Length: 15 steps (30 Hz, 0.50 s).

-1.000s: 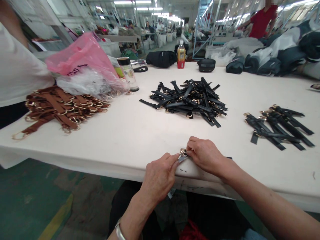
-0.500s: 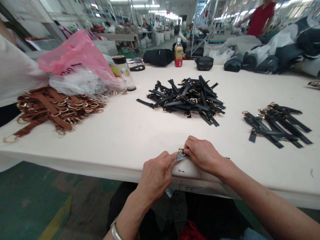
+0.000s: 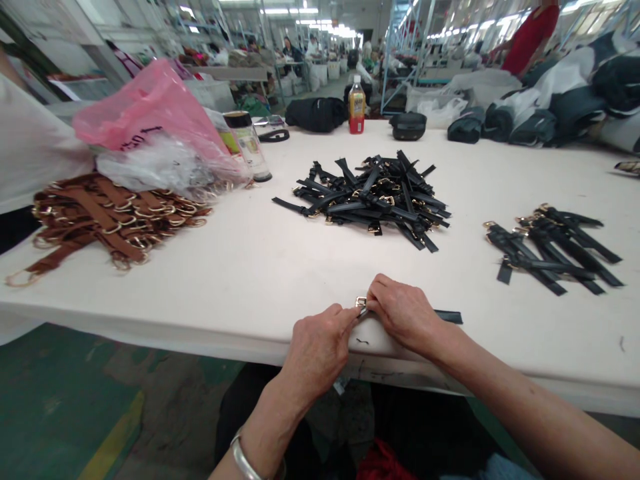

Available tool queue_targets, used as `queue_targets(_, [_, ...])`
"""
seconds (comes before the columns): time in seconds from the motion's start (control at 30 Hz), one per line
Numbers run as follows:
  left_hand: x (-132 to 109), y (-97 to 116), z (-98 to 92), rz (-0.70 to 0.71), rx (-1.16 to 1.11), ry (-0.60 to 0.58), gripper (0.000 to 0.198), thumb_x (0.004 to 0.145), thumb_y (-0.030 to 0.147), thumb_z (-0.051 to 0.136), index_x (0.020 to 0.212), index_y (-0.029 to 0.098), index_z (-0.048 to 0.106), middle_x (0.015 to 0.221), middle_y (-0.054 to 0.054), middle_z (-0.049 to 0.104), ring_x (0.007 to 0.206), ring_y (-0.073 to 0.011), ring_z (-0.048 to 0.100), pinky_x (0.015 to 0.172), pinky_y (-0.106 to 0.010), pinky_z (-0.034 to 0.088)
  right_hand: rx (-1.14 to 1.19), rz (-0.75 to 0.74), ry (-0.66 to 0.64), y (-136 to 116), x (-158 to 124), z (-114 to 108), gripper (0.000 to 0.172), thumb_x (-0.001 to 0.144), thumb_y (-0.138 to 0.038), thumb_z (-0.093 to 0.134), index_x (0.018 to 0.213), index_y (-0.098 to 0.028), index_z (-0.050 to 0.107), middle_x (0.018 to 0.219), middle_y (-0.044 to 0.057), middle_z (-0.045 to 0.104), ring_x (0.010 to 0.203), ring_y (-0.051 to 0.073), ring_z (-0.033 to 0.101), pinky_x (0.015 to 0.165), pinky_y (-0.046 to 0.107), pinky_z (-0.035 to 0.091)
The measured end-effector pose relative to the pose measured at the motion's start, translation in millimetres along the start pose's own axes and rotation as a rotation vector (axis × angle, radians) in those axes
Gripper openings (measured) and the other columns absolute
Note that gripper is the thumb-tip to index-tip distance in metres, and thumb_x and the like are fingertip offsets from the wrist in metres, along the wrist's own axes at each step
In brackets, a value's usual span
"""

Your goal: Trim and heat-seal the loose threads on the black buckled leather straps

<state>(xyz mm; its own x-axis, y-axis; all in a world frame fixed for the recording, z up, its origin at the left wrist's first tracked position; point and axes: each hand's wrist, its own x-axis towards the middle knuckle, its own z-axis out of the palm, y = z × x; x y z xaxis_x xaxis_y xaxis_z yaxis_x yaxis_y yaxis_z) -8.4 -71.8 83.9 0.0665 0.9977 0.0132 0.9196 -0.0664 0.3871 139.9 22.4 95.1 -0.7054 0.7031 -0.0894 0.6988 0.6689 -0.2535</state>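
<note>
At the table's near edge, my right hand (image 3: 404, 313) pinches a black buckle strap (image 3: 449, 317), whose tail shows past the wrist. The strap's small gold buckle (image 3: 361, 302) sticks out between my two hands. My left hand (image 3: 320, 343) is closed, its fingertips meeting the strap just below the buckle. A sliver of silver metal (image 3: 363, 312), like a small blade, shows at those fingertips; most of it is hidden. Farther back lies a large heap of black buckle straps (image 3: 375, 200), and to the right a smaller group of the same straps (image 3: 553, 250).
Brown straps with gold rings (image 3: 110, 217) lie at the left under a pink plastic bag (image 3: 150, 107). A glass jar (image 3: 250, 147), a drink bottle (image 3: 357, 107) and black pouches (image 3: 316, 115) stand along the back. Dark rolled bundles (image 3: 535, 123) fill the back right.
My left hand has shifted slightly right, and less of the silver blade shows. The buckle is more exposed, and the strap's tail has come into view beyond my right wrist.
</note>
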Motion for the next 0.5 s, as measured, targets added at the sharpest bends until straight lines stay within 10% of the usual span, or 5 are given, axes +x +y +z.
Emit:
queue_targets(0.3, [-2,-2,0.8,-0.010,-0.060,0.031,0.032,0.094,0.025,0.034,0.112,0.029,0.060,0.082,-0.001,0.065,0.076,-0.0175,0.061,0.066,-0.028,0.043,0.407,-0.031,0.189,14,-13,-6,0.023,0.092,-0.026,0.040,0.074,-0.018,0.051,0.079,0.001,0.053,0.073,0.012,0.050,0.067,0.025,0.036])
queue_targets(0.5, [-3,-9,-5.3,-0.032,-0.123,0.033,0.032,0.094,0.030,0.035,0.115,0.028,0.059,0.086,-0.001,0.065,0.081,-0.0184,0.061,0.069,-0.030,0.045,0.609,-0.130,-0.221,25,-61,-31,0.029,0.088,-0.033,0.049,0.063,-0.018,0.051,0.062,-0.003,0.051,0.057,0.009,0.045,0.052,0.021,0.033])
